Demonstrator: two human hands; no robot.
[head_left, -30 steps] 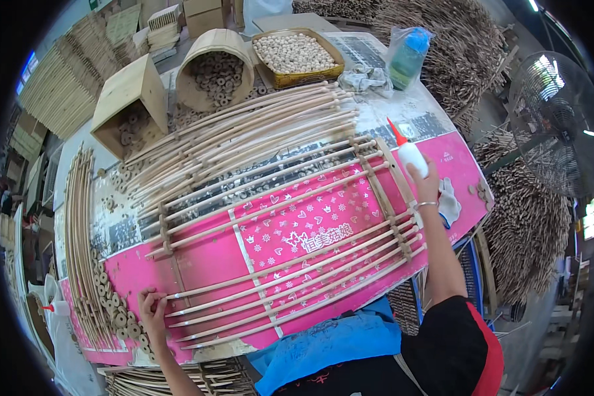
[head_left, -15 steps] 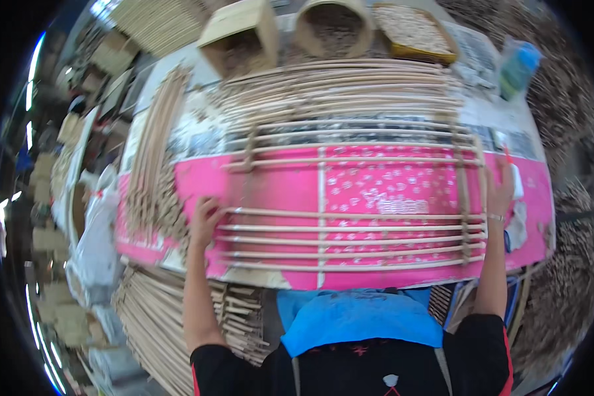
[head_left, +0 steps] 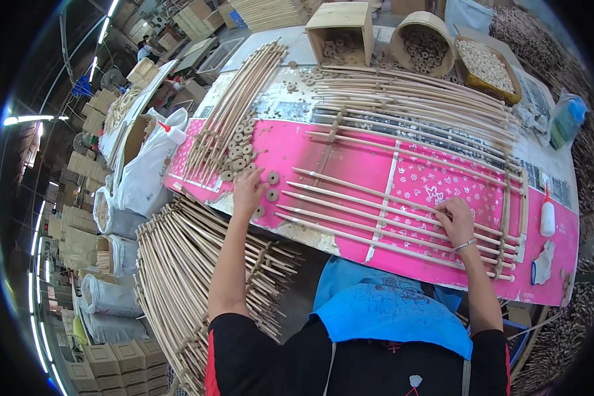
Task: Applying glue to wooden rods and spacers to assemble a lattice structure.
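Observation:
Over the near part of the pink board (head_left: pixel 350 158), my left hand (head_left: pixel 248 190) is beside several loose wooden rings (head_left: pixel 272 195); its fingers are apart and I see nothing in them. My right hand (head_left: pixel 457 223) is lower right, its fingers closed around one of the near wooden rods (head_left: pixel 350 192). Those rods lie side by side, their right ends at a wooden crosspiece (head_left: pixel 505 214). Farther back, more rods run through a second crosspiece (head_left: pixel 328 146) on the left. A pile of rings (head_left: pixel 239 146) lies beyond my left hand.
Upright rods (head_left: pixel 234 105) lie at the table's far left. A wooden box (head_left: pixel 340 36), a round tub (head_left: pixel 424 43) and a yellow tray of pale pieces (head_left: pixel 485 65) stand at the back. A white glue bottle (head_left: pixel 547 216) stands right. Rod bundles (head_left: pixel 198 270) lie below left.
The view has turned, so the table sits slanted. My right hand has moved from the right-hand edge rail onto a near rod. My left hand has gone from the rod ends to the loose rings.

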